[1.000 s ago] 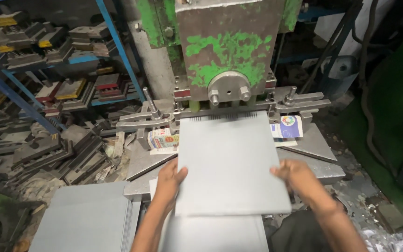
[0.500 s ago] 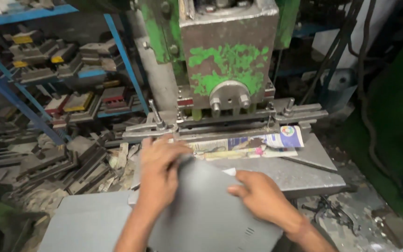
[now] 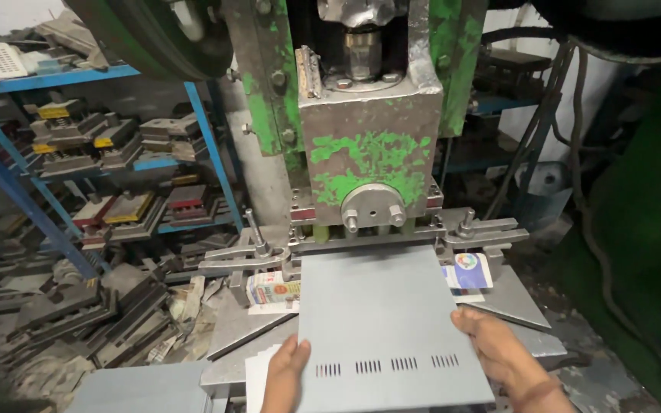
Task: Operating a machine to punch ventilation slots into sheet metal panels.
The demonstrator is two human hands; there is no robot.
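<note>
- Grey metal sheet (image 3: 380,321) lies flat on the press counter (image 3: 518,302), far edge pushed in under the green-and-grey press head (image 3: 372,149) at 12 o'clock.
- Sheet has a row of four groups of short slots (image 3: 386,365) near its close edge, around 6 o'clock.
- Left hand (image 3: 284,375) at 7 o'clock grips the sheet's left edge; fingers together, thumb on top, the rest hidden under the sheet.
- Right hand (image 3: 503,356) at 5 o'clock is on the right edge; fingers curled close together over the sheet's corner, clamped on it. Fingertips underneath are out of view.
- Both hands touch only the sheet, nothing else.
- Metal clamps (image 3: 246,256) sit at 10 o'clock of the sheet, another set (image 3: 483,229) at 2 o'clock, both just beside the press bed.
- Small printed carton (image 3: 269,289) lies at 9 o'clock, touching or just beside the sheet's left edge; cannot tell which.
- Another printed card (image 3: 470,271) at 3 o'clock, partly tucked under the sheet's right edge.
- Stack of more grey sheets (image 3: 143,388) at 8 o'clock, well left of the left hand.
- Blue shelf (image 3: 208,145) at 10 o'clock holds dark metal dies (image 3: 89,141); more scrap metal parts piled on the floor (image 3: 78,321) below.
</note>
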